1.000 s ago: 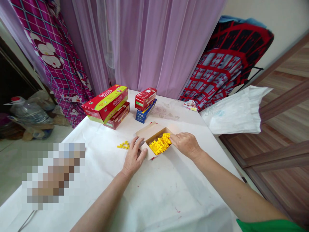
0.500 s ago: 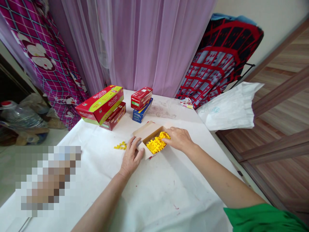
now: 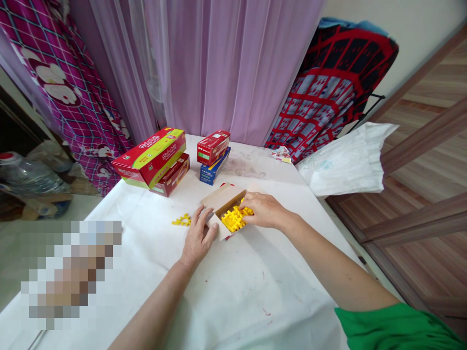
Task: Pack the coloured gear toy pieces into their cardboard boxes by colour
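Note:
An open cardboard box (image 3: 227,198) with its lid folded back lies on the white-covered table. Interlocking yellow plastic building pieces (image 3: 232,221) fill much of it. My left hand (image 3: 198,234) rests against the box's left end with fingers spread, its thumb by the end flap (image 3: 218,230). At the right end, my right hand (image 3: 263,210) has curled fingers down on the yellow pieces, closed around some of them; its fingertips are partly hidden. A few yellow pieces (image 3: 182,220) lie loose on the table, left of my left hand.
A large red and yellow-green box (image 3: 149,156) sits on a dark red box (image 3: 171,178) at the back left. Beside them, a small red box (image 3: 213,147) rests on a blue one (image 3: 210,174). A white bag (image 3: 346,160) is at the table's right edge.
My right hand has moved left and further over the open box, its fingers now curled onto the yellow pieces. My left hand stays in place.

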`<act>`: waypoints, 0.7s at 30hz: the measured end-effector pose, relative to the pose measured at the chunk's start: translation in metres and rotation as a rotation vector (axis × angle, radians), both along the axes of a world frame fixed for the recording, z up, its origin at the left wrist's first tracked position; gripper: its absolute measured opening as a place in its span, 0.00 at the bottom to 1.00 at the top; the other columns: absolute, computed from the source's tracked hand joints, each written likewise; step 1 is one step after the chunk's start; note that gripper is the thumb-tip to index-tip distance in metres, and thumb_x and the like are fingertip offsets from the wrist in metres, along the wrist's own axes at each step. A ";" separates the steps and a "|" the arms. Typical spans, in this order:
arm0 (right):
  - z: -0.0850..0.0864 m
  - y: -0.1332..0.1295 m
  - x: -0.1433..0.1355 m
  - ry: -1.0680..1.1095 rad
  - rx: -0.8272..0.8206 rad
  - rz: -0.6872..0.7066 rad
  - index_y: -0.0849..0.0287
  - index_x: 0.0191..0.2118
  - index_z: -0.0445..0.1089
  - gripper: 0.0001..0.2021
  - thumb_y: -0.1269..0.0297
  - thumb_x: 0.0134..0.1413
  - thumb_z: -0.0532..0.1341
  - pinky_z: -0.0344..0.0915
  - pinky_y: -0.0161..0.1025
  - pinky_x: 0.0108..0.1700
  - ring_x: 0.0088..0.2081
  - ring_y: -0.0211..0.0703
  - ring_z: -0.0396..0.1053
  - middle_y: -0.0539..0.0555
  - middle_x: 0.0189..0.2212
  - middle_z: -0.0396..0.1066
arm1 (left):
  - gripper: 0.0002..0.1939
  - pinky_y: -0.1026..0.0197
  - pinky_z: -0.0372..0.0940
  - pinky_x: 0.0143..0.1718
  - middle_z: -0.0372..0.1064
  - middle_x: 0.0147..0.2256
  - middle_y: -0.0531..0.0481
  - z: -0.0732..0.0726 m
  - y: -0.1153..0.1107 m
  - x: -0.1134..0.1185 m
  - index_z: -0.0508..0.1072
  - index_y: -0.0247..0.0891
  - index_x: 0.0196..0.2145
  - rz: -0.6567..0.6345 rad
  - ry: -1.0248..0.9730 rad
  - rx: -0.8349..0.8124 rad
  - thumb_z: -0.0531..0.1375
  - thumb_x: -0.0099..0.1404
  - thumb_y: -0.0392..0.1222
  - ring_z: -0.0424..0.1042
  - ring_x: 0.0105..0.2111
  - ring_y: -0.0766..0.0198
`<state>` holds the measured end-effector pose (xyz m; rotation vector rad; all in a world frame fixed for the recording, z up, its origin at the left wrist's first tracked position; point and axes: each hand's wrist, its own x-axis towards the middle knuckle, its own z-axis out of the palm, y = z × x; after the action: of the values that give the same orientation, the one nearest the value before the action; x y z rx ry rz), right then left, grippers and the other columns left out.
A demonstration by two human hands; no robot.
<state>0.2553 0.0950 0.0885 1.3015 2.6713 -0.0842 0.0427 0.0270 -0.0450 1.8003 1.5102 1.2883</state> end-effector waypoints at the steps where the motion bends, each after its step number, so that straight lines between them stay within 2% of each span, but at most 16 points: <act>1: -0.001 0.000 -0.001 -0.015 -0.009 0.006 0.52 0.42 0.77 0.13 0.60 0.51 0.61 0.61 0.36 0.41 0.45 0.45 0.69 0.54 0.41 0.74 | 0.23 0.47 0.60 0.60 0.55 0.62 0.38 0.000 0.000 0.000 0.64 0.41 0.58 0.002 -0.002 0.003 0.53 0.69 0.49 0.59 0.62 0.51; 4: -0.002 0.002 -0.002 -0.006 -0.049 0.020 0.52 0.37 0.79 0.09 0.62 0.52 0.61 0.60 0.35 0.39 0.43 0.43 0.69 0.53 0.39 0.74 | 0.23 0.48 0.62 0.58 0.54 0.62 0.38 0.000 0.000 0.001 0.64 0.40 0.58 -0.009 -0.008 -0.002 0.53 0.69 0.49 0.58 0.62 0.51; 10: 0.002 0.007 0.007 0.127 -0.048 0.018 0.54 0.39 0.78 0.09 0.64 0.53 0.62 0.60 0.36 0.44 0.45 0.43 0.69 0.53 0.41 0.74 | 0.23 0.48 0.62 0.58 0.54 0.62 0.38 0.000 0.000 0.001 0.64 0.40 0.58 -0.010 -0.009 -0.001 0.52 0.69 0.50 0.58 0.62 0.52; 16: 0.009 -0.002 0.001 0.085 -0.038 0.196 0.56 0.36 0.77 0.06 0.66 0.53 0.63 0.60 0.36 0.41 0.41 0.42 0.69 0.53 0.37 0.74 | 0.23 0.49 0.64 0.56 0.54 0.62 0.38 -0.001 0.000 0.001 0.64 0.40 0.58 -0.006 -0.009 0.006 0.52 0.69 0.50 0.59 0.62 0.51; 21: 0.018 -0.001 -0.002 -0.031 0.067 0.281 0.58 0.36 0.76 0.07 0.65 0.56 0.61 0.59 0.38 0.41 0.41 0.45 0.67 0.57 0.37 0.73 | 0.23 0.49 0.62 0.57 0.54 0.62 0.38 0.001 0.000 0.000 0.64 0.40 0.58 -0.008 0.003 0.002 0.52 0.69 0.51 0.60 0.61 0.52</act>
<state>0.2532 0.0935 0.1066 0.9227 2.8201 0.0614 0.0430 0.0272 -0.0444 1.8084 1.5017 1.2850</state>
